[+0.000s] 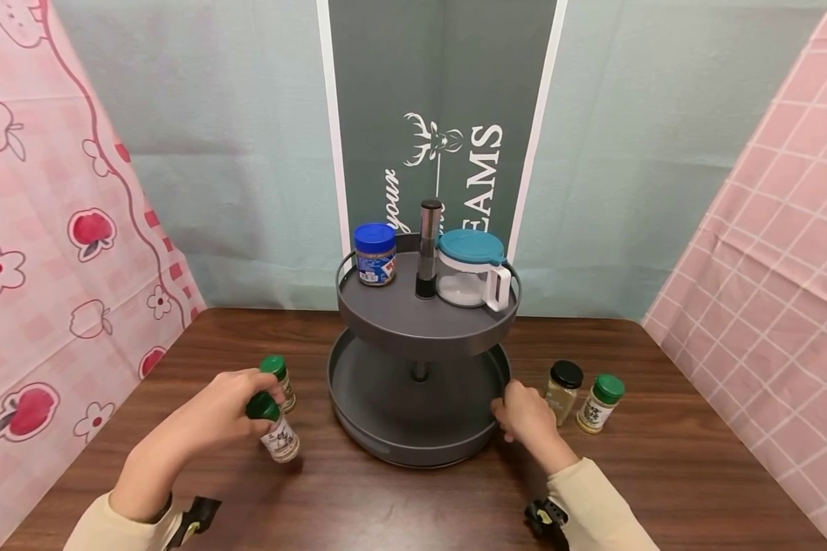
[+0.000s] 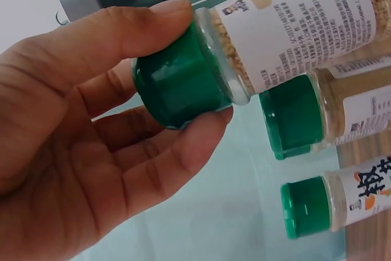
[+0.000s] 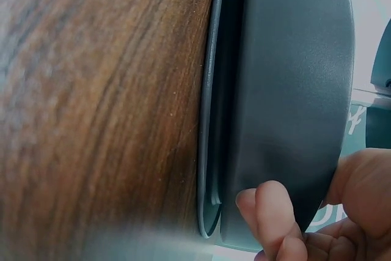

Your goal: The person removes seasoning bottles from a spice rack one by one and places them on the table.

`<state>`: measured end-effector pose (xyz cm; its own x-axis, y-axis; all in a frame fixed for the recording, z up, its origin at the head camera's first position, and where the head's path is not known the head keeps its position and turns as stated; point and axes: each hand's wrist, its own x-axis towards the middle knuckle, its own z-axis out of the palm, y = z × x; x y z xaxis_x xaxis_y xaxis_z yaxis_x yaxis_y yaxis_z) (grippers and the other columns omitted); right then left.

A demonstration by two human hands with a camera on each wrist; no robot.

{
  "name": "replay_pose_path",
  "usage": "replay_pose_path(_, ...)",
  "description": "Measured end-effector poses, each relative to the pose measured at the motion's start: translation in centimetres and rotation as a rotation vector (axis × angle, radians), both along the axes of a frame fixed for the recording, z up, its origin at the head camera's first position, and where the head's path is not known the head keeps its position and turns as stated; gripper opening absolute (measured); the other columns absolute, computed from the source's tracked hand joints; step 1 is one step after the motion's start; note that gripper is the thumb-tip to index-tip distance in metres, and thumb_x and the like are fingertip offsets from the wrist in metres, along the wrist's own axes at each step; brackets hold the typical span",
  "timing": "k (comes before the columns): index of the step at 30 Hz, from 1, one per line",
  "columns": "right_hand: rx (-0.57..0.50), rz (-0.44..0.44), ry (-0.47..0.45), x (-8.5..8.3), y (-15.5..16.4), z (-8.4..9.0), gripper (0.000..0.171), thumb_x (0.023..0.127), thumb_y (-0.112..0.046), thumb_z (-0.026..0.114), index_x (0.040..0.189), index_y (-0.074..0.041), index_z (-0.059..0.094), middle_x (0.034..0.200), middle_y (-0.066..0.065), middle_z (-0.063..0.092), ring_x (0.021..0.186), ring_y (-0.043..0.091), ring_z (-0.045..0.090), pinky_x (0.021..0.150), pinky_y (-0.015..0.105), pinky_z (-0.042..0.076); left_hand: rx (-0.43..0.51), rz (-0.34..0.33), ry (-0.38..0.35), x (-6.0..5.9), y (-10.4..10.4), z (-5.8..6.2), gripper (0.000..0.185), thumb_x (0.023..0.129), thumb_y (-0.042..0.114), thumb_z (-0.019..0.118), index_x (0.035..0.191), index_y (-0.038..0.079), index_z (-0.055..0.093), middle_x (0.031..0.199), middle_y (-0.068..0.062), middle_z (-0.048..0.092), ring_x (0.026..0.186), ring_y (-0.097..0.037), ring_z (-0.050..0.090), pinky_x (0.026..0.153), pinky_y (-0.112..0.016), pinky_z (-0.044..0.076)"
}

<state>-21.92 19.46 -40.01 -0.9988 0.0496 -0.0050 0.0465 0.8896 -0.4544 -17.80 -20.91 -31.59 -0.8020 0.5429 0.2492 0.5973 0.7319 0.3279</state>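
Head view: left hand [image 1: 223, 409] grips spice jar [image 1: 276, 430] beside rack [image 1: 386, 448].

Left of the grey rack [image 1: 386, 321] stand green-capped jars [image 1: 276, 417]; on it, a blue-lidded jar [image 1: 375, 255] and teal-lidded pot [image 1: 470, 268]; beneath, brown wood-grain table [image 1: 661, 474].

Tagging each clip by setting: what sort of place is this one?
Likely a staged tabletop set, not a real kitchen: a wooden table hemmed in by hung cloths, a pink checked one at the side and a printed banner behind. A two-tier grey turntable rack with seasoning jars gives it a kitchen theme.
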Motion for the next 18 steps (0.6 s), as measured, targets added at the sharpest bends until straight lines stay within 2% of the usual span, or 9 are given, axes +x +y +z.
replay_pose_path(9, -0.008, -0.002, -0.008, 0.1, 0.0, 0.0, 0.024, 0.085, -0.013, 0.050, 0.062, -0.007, 0.052, 0.048, 0.004, 0.051, 0.041, 0.016, 0.052, 0.042, 0.033, 0.039, -0.037, 0.033, -0.057, 0.3, -1.3, -0.4, 0.028, 0.062, 0.005, 0.079, 0.079, 0.017, 0.060, 0.075, 0.011, 0.052, 0.066, -0.007, 0.046, 0.057, -0.028, 0.042)
replay_pose_path(14, -0.010, -0.006, -0.002, 0.1, 0.0, -0.1, 0.022, 0.084, -0.012, 0.050, 0.063, -0.007, 0.052, 0.046, 0.004, 0.051, 0.041, 0.016, 0.051, 0.042, 0.033, 0.038, -0.031, 0.085, -0.097, 0.6, -2.0, -0.5, 0.028, 0.061, 0.005, 0.079, 0.078, 0.016, 0.059, 0.071, 0.010, 0.051, 0.064, -0.009, 0.045, 0.056, -0.029, 0.040)
replay_pose_path(18, -0.008, -0.009, 0.003, 0.1, 0.0, 0.0, 0.019, 0.083, -0.012, 0.050, 0.066, -0.006, 0.051, 0.046, 0.004, 0.051, 0.041, 0.017, 0.051, 0.043, 0.033, 0.039, -0.044, 0.137, -0.103, 0.7, -2.5, -0.6, 0.029, 0.060, 0.005, 0.079, 0.077, 0.016, 0.059, 0.069, 0.010, 0.050, 0.063, -0.010, 0.044, 0.056, -0.031, 0.040)
